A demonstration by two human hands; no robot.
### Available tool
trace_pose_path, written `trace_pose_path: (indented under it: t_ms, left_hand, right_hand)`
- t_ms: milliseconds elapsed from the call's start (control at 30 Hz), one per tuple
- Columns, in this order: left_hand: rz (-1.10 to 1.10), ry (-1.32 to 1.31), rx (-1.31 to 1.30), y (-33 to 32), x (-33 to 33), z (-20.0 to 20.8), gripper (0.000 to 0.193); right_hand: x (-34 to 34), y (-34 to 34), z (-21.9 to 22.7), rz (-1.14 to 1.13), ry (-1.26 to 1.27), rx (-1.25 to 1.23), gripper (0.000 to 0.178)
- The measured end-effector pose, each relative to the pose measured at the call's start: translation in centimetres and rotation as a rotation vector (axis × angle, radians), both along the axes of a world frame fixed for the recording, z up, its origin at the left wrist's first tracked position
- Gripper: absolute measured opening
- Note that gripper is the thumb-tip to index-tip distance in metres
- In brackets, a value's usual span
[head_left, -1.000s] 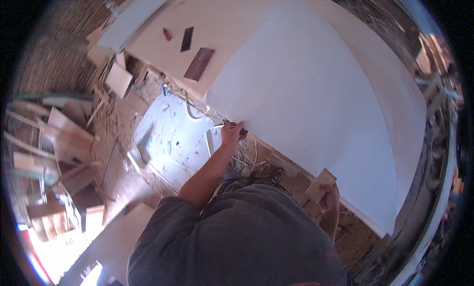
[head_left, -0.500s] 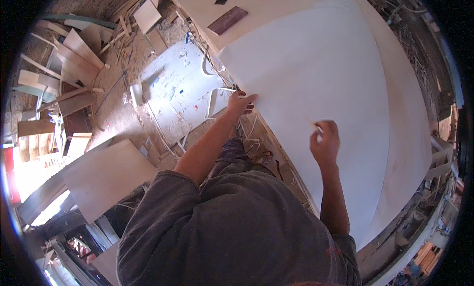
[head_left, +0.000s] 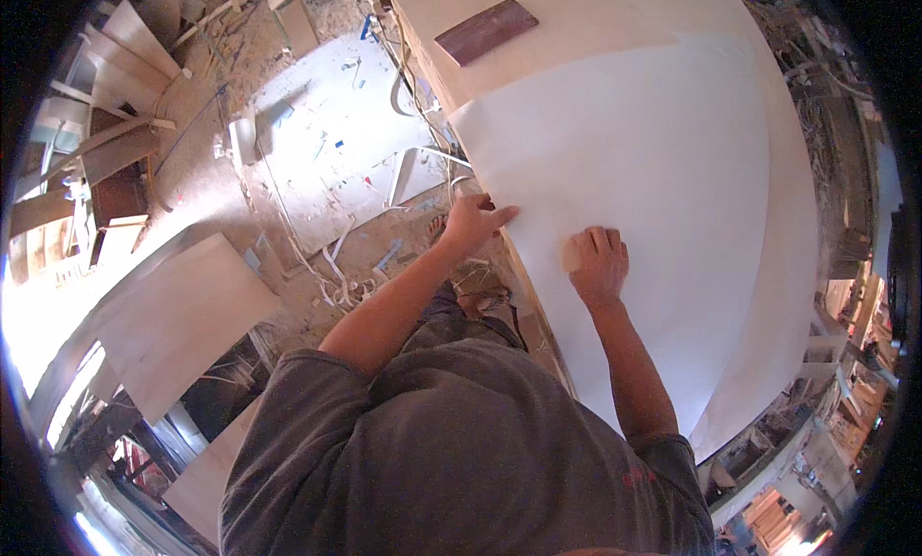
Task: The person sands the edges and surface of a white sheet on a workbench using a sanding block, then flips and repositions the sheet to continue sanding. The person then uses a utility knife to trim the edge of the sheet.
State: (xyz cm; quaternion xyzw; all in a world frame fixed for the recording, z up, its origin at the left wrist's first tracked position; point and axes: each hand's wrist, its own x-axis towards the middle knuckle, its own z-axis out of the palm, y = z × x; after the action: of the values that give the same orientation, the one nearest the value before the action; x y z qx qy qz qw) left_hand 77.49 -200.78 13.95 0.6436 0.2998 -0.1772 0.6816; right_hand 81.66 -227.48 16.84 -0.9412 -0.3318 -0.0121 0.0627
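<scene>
- At the upper left, we see loose boards [head_left: 125, 61] leaning together in a pile.
- Below them, we find a wide pale panel [head_left: 187, 316].
- Next, on the floor, we note a scrap-strewn white board [head_left: 317, 153].
- At the worktop's near edge, we see the left hand [head_left: 471, 225], fingers partly curled, its thumb laid on the white sheet [head_left: 663, 201]; we cannot tell whether the fingers pinch the sheet.
- Farther up, a dark reddish-brown slat [head_left: 485, 33] lies on the worktop [head_left: 595, 18].
- On the sheet, we see the right hand [head_left: 600, 263], fingers bent and closed around a tan block [head_left: 571, 255].
- Rightward, we trace the sheet spread over the pale worktop.
</scene>
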Motion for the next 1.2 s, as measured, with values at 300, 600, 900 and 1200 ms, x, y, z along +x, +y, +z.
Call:
trace_pose_path:
  t_ms: [300,600,900,1200]
  left_hand:
    - [-0.080,-0.170,0.070,0.3,-0.5,-0.2,0.034]
    - [-0.139,-0.121,0.097,1.0,0.4,1.5,0.039]
    - [-0.056,-0.191,0.136,0.5,-0.4,-1.3,0.044]
    - [-0.041,-0.208,-0.004,0.9,-1.2,-1.4,0.039]
  right_hand:
    - [13.6,11.7,-0.4,0.125,-0.111,-0.009,0.020]
    - [24.2,20.7,0.1,0.120,-0.088,-0.017,0.013]
    - [12.7,11.0,0.7,0.194,-0.062,0.100,0.026]
    - [7.2,9.7,-0.7,0.269,-0.021,-0.050,0.019]
